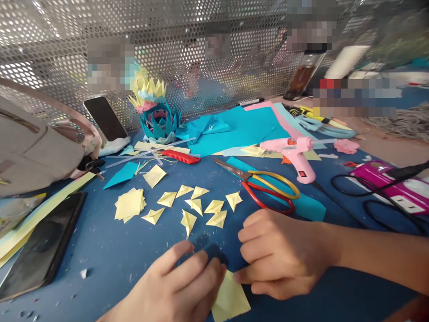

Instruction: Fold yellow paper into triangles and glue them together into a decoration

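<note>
curled left hand [181,284] and curled right hand [283,255] touch a pale-yellow paper square [232,300] toward the near edge of the blue surface [110,255]; whether they pinch it is unclear; uneven pressure could skew a crease

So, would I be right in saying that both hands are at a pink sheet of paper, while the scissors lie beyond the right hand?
Not quite: the sheet of paper at the left hand and right hand is pale yellow, not pink, as the head view shows. The scissors do lie beyond the right hand.
</note>
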A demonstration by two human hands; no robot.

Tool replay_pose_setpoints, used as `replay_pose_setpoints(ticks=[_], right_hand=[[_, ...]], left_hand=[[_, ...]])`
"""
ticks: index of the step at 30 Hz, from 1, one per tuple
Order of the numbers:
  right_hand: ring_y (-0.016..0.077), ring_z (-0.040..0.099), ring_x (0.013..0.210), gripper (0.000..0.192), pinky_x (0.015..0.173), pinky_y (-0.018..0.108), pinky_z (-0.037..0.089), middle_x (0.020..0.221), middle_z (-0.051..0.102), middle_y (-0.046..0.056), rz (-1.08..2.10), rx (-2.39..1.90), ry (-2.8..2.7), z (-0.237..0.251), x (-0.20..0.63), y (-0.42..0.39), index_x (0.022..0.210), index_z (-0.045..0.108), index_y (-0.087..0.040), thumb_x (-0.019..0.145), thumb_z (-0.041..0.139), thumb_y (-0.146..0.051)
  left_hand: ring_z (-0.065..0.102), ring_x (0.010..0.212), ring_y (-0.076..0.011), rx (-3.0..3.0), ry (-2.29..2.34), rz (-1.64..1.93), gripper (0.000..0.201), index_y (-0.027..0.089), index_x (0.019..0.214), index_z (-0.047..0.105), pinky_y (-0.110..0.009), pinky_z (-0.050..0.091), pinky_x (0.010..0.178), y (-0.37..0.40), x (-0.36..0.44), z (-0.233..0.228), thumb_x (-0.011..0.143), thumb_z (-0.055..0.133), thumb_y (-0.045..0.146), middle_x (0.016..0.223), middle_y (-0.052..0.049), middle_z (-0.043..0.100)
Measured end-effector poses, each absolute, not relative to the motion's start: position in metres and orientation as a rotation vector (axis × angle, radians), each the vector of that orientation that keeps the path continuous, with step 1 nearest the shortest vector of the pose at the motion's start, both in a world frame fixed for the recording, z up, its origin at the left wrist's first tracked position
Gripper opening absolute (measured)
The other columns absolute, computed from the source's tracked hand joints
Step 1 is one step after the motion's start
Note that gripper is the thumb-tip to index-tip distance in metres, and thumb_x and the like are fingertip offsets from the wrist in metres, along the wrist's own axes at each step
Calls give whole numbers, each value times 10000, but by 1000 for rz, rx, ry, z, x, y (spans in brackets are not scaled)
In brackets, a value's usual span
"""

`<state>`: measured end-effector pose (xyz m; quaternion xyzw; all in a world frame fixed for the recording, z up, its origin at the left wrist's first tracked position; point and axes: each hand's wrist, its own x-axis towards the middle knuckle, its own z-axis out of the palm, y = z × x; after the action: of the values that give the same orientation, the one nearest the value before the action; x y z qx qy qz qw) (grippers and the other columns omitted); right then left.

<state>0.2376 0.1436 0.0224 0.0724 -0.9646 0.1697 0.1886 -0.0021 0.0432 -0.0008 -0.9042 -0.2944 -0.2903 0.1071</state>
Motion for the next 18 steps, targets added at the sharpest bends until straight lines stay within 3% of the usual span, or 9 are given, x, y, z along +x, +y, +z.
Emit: replay_pose_setpoints(ticks=[9, 15, 18], right_hand=[[164, 466, 589, 359, 534, 339, 281, 667, 573, 9, 570, 97, -2739, 21, 237, 140, 1061, 728, -171, 1069, 404, -326], [164, 456, 570, 365, 530, 348, 264, 597, 560, 6, 686, 133, -2751, 28, 237, 138, 878, 739, -168, 1036, 425, -268], [162, 447, 564, 376, 531, 344, 262, 577, 546, 6, 693, 152, -2746, 29, 237, 139, 767, 712, -171, 1022, 446, -250]], left_hand=[[612, 1002, -142, -2649, -784, -706, 333, 186, 1078, 741, -273, 500, 901, 41, -11, -2, 1049, 409, 172, 1062, 5, 736], [624, 998, -135, -2735, -802, -683, 407, 159, 1107, 728, -313, 457, 895, 45, -8, 18, 1080, 324, 122, 1020, 26, 762], [615, 1059, -145, -2826, -754, -580, 438, 160, 1159, 710, -345, 410, 941, 47, -8, 27, 1097, 277, 131, 1124, 39, 756]])
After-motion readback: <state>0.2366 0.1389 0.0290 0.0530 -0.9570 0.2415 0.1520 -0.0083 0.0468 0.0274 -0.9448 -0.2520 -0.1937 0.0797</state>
